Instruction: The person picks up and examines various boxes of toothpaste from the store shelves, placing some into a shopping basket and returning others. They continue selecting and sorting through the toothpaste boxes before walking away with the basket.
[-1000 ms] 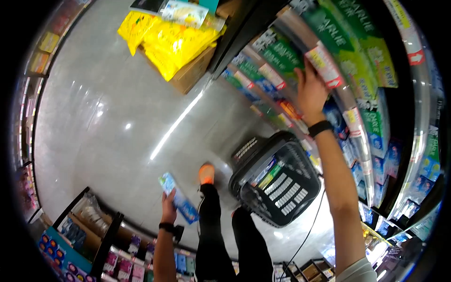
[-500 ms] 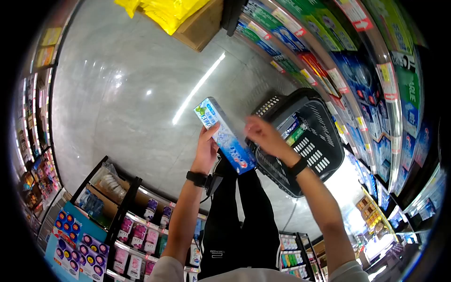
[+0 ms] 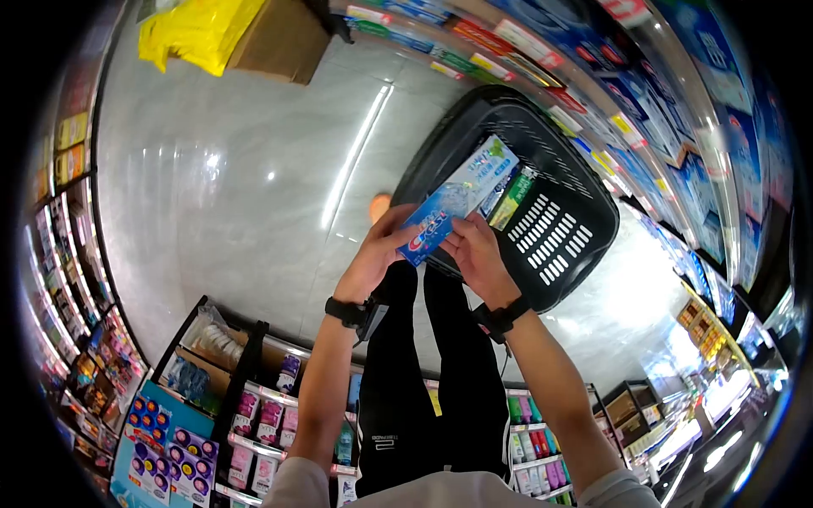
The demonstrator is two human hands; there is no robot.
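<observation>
Running along the left edge, shelves [image 3: 63, 279] of small coloured goods curve down toward a blue display [image 3: 165, 440] of round packs at the lower left. Above them, a yellow bag [image 3: 195, 34] lies against a cardboard box [image 3: 279, 42] on the shiny grey floor [image 3: 212, 186]. Near the middle, the left hand [image 3: 377, 254], with a black band at its wrist, wraps its fingers around the lower end of a blue toothpaste box [image 3: 453, 199]. That carton is a long slim one; its long axis runs on a diagonal, the red-and-white logo end pointing down-left into the hands and the pale green end pointing up-right over the black shopping basket [image 3: 559, 229]. The printed face is turned up toward the camera. Just beside it, the right hand [image 3: 476, 254] pinches the carton's lower right edge with thumb and fingertips, so both hands grip the same end. Inside the basket, under the carton's far end, lie a green packet [image 3: 512, 199] and other boxes. Further right, toothpaste shelves [image 3: 677, 110] with price tags bend down the right edge.
</observation>
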